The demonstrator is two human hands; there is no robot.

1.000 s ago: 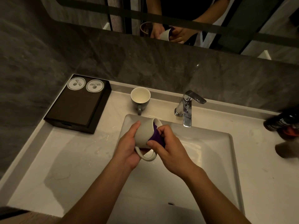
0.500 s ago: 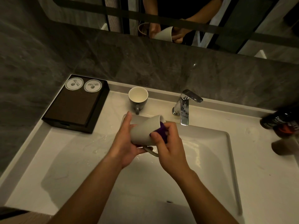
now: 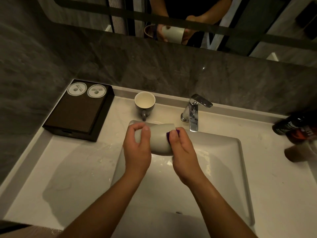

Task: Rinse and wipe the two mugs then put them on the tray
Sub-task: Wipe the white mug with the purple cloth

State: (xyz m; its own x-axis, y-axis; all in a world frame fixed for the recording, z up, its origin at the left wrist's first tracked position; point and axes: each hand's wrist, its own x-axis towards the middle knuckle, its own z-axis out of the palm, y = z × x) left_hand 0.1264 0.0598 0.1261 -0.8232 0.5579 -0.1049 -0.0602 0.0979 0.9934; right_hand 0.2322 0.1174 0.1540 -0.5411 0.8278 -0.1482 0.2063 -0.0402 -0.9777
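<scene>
Mug, pale grey (image 3: 160, 140), ceramic by its look: held on its side in the air over the sink basin (image 3: 223, 169), mouth to the right. Left hand (image 3: 137, 152) curls round its base end, thumb on top. Right hand (image 3: 184, 152) pinches a purple cloth (image 3: 171, 133) against the rim. Handle not in view.

Step judged: wiping the first mug.

Handling: rigid, moderately heavy, brittle if knocked on the basin or the tap (image 3: 193, 114). The glaze is probably wet and slick, so a wrap round the body or a finger hooked through the handle is safer than fingertips on the rim.

Second mug (image 3: 145, 103), dark outside, cream inside: upright on the counter (image 3: 77, 169) behind the basin, left of the tap, no hand on it.

Tray (image 3: 77, 114), dark: at the counter's left end, bears two round white discs (image 3: 76, 89) and no mug.
</scene>
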